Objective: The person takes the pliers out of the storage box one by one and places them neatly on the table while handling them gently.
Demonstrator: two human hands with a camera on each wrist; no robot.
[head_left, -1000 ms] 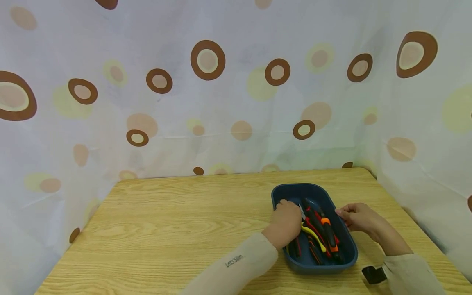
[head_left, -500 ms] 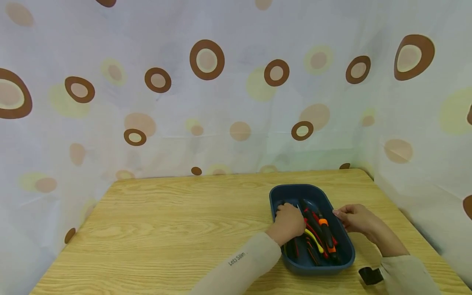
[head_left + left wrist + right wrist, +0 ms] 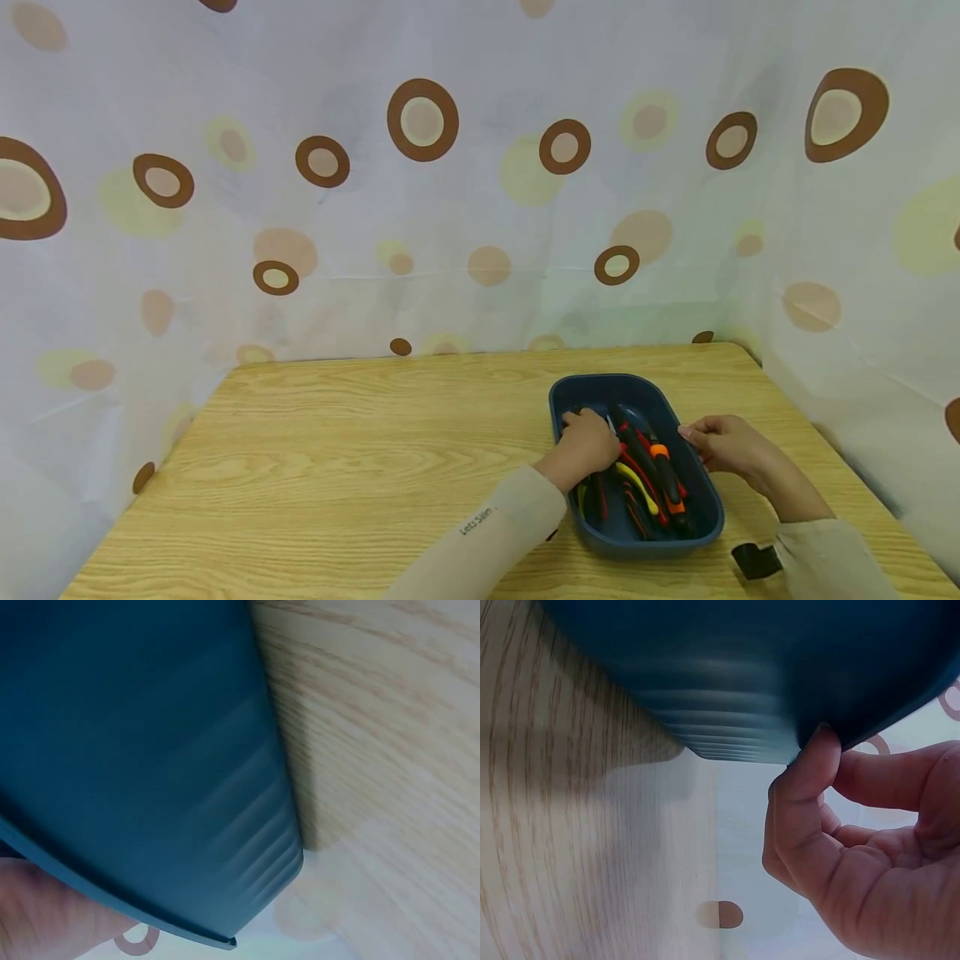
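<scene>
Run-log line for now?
left hand: inside blue bin among tools, grip hidden | right hand: pinching bin rim | bin: on wooden table

You wear pale cream sleeves; the left sleeve carries small dark lettering (it seems to read "Let's Slim"). A black, angular piece juts from your right sleeve at its cuff.

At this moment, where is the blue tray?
In the head view, the blue tray stands on the right part of the table, with the left hand reaching into it and the right hand pinching its right rim.
</scene>
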